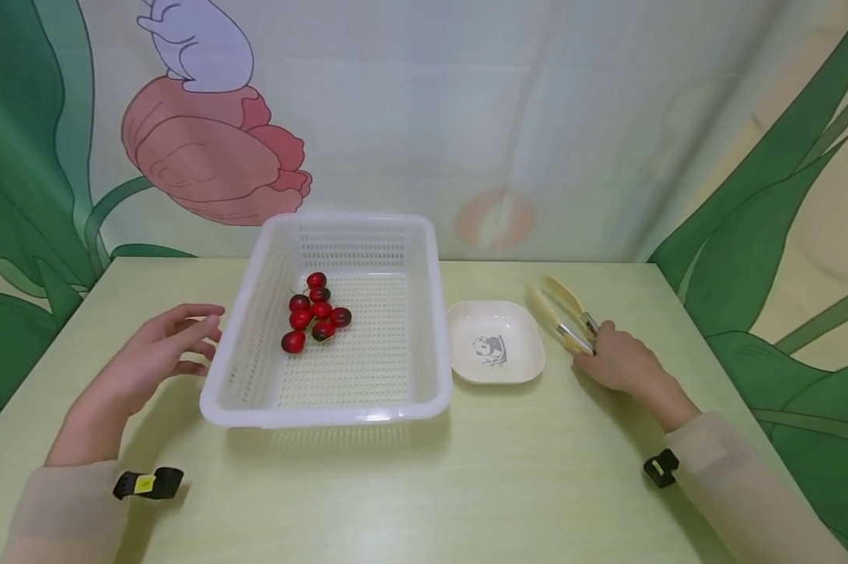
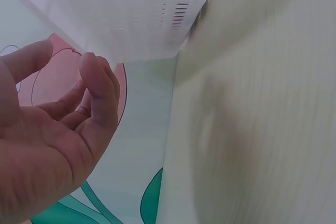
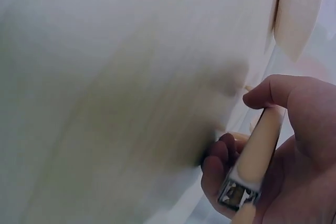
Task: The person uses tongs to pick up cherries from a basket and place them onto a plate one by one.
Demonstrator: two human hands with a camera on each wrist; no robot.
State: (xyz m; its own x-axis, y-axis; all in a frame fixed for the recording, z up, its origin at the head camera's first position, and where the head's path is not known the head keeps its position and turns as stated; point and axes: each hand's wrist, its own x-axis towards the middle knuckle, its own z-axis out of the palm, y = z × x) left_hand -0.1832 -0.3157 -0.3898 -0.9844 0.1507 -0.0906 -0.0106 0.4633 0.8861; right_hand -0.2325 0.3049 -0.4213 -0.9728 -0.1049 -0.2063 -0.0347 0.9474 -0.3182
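Several glossy cherries in perforated basket; right hand grips tongs.

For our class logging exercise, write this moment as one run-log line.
left hand: beside white basket, holding nothing | right hand: holds tongs | cherries: inside basket | panda dish: between basket and tongs

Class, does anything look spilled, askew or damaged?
Nothing stands out: round red cherries lie inside the white perforated plastic basket, the square white dish sits beside it, and the right hand grips beige-silver tongs.
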